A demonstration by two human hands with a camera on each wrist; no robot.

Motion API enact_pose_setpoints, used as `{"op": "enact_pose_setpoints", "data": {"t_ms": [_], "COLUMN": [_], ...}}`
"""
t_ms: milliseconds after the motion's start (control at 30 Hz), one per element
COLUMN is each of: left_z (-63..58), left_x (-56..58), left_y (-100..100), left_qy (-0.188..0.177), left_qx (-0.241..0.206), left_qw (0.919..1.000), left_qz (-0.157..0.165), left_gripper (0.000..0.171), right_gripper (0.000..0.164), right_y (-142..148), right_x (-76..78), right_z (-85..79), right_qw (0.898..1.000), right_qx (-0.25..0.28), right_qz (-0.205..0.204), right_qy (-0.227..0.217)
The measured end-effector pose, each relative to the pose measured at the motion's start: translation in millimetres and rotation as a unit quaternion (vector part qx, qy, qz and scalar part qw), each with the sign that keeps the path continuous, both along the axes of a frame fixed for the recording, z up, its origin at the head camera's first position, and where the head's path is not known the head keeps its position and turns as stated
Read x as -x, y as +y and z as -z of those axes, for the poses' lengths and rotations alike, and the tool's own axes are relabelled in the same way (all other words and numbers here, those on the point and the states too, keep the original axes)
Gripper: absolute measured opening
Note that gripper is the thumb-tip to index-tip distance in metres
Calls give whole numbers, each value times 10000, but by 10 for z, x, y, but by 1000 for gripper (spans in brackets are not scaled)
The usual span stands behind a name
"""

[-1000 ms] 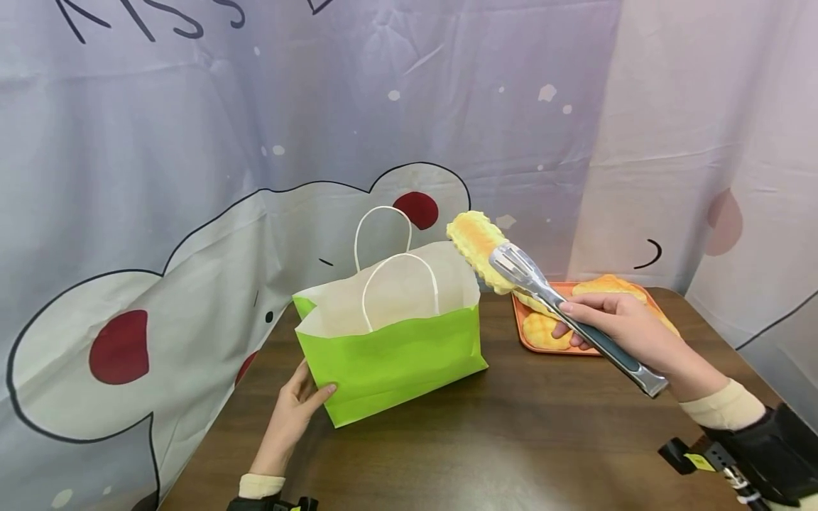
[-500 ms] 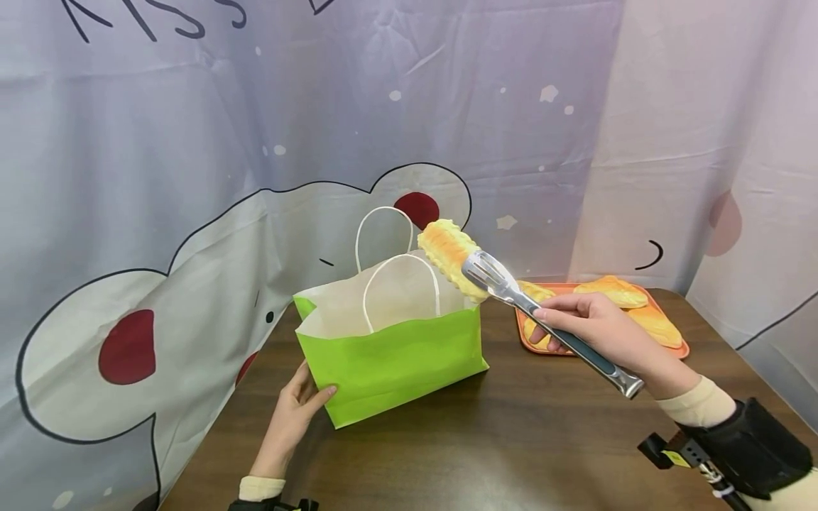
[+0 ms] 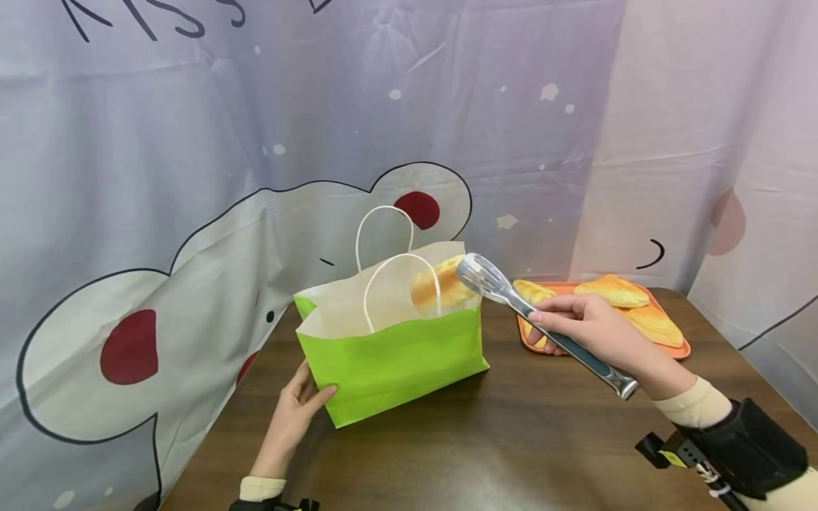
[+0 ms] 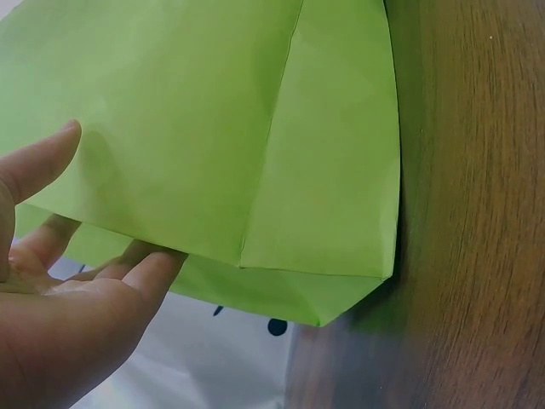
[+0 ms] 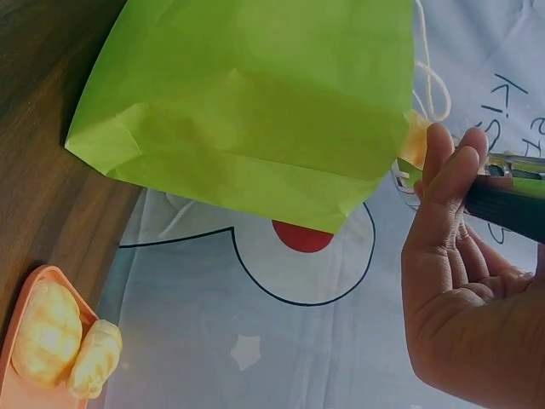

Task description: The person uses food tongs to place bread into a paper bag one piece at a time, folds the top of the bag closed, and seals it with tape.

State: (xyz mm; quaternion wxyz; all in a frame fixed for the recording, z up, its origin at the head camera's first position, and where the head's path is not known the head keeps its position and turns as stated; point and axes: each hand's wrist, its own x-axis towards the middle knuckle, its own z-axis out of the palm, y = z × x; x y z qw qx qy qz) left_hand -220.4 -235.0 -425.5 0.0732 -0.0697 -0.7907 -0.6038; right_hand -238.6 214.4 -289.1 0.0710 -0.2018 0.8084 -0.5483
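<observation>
A green paper bag (image 3: 396, 362) with white handles stands on the table, its mouth open upward. My left hand (image 3: 297, 406) holds the bag's left edge, thumb on the front and fingers behind, as the left wrist view (image 4: 94, 281) also shows. With my right hand (image 3: 588, 330) I grip metal tongs (image 3: 543, 312) with dark handle grips. Their slotted head reaches over the bag's right rim. A yellow-brown piece of bread (image 3: 441, 284) lies within the bag's mouth at the tongs' tip, partly behind a handle. Whether the tongs still pinch it, I cannot tell.
An orange tray (image 3: 677, 349) with several bread pieces (image 3: 613, 291) sits at the table's back right. The brown table (image 3: 486, 440) extends in front of the bag. A printed cloth (image 3: 511, 128) hangs behind.
My right hand has moved left with the tongs, and the bread has gone from the air beside the bag down into its mouth. My left hand has stayed on the bag.
</observation>
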Motion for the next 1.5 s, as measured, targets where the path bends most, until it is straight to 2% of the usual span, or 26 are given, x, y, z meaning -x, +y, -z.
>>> {"op": "enact_pose_setpoints", "data": {"t_ms": [233,367,500,633,800,933,1133,1367,1500], "left_z": [30,39,34,33,37,38,36,35,36], "left_x": [-1,-8,-15,-14,-14,-12,0,5,6], "left_y": [-32,-45,-49,-41,-35,-31,-17,-17,-19], "left_qy": [184,172,183,220,200,157,54,69,86], "left_qx": [69,46,66,70,44,44,80,39,41], "left_qw": [9997,9998,9998,9997,9997,9998,9999,9999,9999], "left_qz": [114,68,75,107,95,80,49,72,72], "left_gripper": [73,71,70,70,70,70,72,71,71], "right_gripper": [43,44,36,19,13,12,18,37,42], "right_y": [0,25,66,155,315,465,700,913,998], "right_x": [2,1,-1,7,35,68,165,261,290], "right_z": [12,10,15,57,147,227,389,570,652], "right_qw": [9997,9996,9993,9984,9988,9975,9952,9927,9917], "right_qx": [-35,-35,-135,-155,13,-119,-340,-493,-493], "right_qz": [215,273,309,343,450,700,914,1032,1056], "right_qy": [-119,-97,162,433,195,65,-80,-393,-539]}}
